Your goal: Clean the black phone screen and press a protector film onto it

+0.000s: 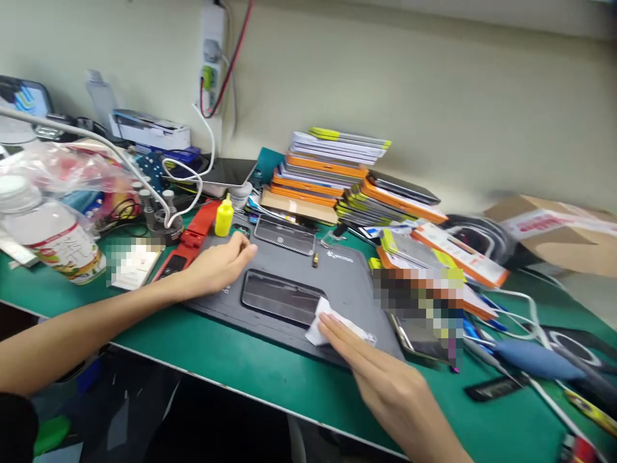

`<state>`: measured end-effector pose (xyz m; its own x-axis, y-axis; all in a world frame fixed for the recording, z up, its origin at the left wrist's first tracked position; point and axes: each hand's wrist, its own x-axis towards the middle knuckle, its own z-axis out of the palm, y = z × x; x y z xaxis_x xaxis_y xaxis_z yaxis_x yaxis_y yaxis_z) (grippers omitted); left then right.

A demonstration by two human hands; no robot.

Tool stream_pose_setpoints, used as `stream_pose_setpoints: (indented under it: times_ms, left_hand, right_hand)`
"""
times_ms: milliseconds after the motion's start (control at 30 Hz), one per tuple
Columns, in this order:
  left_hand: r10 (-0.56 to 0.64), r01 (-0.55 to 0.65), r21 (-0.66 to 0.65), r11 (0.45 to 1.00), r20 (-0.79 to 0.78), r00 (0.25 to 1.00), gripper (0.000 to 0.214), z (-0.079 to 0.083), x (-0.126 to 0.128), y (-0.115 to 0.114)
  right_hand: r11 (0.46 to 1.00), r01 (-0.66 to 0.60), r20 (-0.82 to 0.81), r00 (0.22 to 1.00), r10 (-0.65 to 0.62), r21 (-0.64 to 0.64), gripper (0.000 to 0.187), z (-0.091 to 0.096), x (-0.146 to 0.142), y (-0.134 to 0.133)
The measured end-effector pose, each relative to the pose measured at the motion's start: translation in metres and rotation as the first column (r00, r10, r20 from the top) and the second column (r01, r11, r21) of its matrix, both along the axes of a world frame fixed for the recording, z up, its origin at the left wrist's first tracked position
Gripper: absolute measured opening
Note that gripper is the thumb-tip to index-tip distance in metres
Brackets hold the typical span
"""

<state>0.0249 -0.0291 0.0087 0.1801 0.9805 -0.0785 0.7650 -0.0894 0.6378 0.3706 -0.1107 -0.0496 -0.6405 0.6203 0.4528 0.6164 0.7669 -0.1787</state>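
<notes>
My right hand (385,376), fingers stretched and pressed together, holds a crumpled white tissue (318,328) at the right end of a dark phone (282,296). That phone lies flat on a grey work mat (337,283), its glossy screen side up. My left hand (224,267) is closed above the mat's left part, thumb and fingers curled. Whether anything is in it is hidden. Just behind it stand a small yellow bottle (224,217) and a red holder (193,235). Farther back on the mat lie another phone-sized panel (284,235) and a small brass-coloured piece (315,260).
Stacked flat boxes (318,173) rise at the back, with more boxes (424,257) on the right. A white jar (53,231) and a white cable (116,151) occupy the left. Blue-handled tool (535,359), cables and a cardboard box (554,231) crowd the right. The green table's edge (193,379) runs in front.
</notes>
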Motion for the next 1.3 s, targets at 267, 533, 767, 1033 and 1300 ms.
stream_pose_setpoints:
  times_ms: [267, 533, 767, 1033, 1300]
  left_hand:
    - [-0.012, 0.011, -0.028, 1.0, -0.016, 1.0, 0.043, 0.004, -0.001, -0.008]
    - [-0.019, 0.019, -0.022, 1.0, -0.005, 1.0, 0.045, 0.0, 0.0, -0.006]
    - [-0.029, 0.029, -0.013, 0.999, -0.01, 1.0, 0.042, 0.004, 0.001, -0.005]
    - [-0.023, 0.023, 0.005, 1.0, 0.003, 1.0, 0.045, -0.003, 0.001, 0.003]
    - [-0.031, 0.031, -0.006, 1.0, -0.039, 0.999, 0.041, 0.003, 0.004, 0.0]
  right_hand:
    - [0.97, 0.136, -0.212, 0.961, -0.179, -0.2, 0.04, -0.003, 0.018, 0.018]
    - [0.992, 0.087, -0.207, 0.973, -0.104, -0.086, 0.021, 0.004, 0.008, 0.015]
    - [0.873, 0.426, -0.401, 0.776, -0.487, -0.237, 0.042, 0.024, -0.003, 0.022]
    - [0.772, 0.4, -0.495, 0.601, -0.628, -0.494, 0.05, 0.034, -0.018, 0.027]
    - [0.657, 0.015, -0.565, 0.496, -0.659, -0.754, 0.051, 0.02, -0.032, 0.027]
